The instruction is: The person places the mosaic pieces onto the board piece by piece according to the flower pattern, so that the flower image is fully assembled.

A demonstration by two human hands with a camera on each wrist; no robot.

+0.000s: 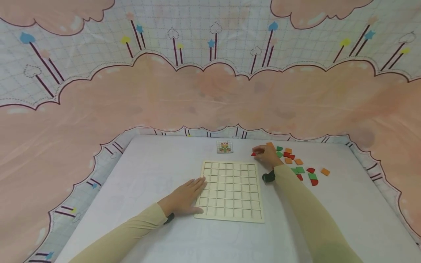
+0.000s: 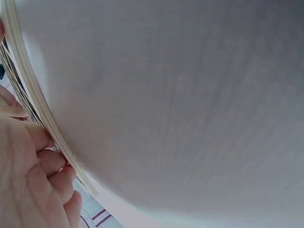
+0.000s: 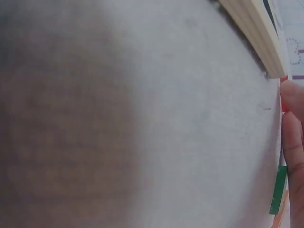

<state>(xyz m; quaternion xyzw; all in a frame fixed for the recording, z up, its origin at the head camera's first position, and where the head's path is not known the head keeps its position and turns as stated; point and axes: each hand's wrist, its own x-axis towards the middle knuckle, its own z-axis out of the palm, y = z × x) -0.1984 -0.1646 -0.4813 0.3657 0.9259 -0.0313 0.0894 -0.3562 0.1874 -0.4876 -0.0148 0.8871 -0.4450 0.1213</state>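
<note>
A pale wooden board [image 1: 229,190] with a grid of square recesses lies flat on the white table. My left hand [image 1: 185,197] rests at its left edge, fingers stretched onto the rim and thumb by the lower left corner. In the left wrist view, fingertips [image 2: 61,164] lie along the board's side. Beyond the board's top right corner, my right hand [image 1: 268,156] pinches a small red piece [image 1: 253,154] between thumb and finger. Red also shows between the fingertips in the right wrist view, beside the board's corner [image 3: 266,45].
Loose red, green and orange pieces [image 1: 298,162] lie scattered right of the board, some beside my right wrist. Behind the board sits a small card [image 1: 224,147] with a coloured pattern on a grid. A patterned cloth [image 1: 210,95] hangs behind the table.
</note>
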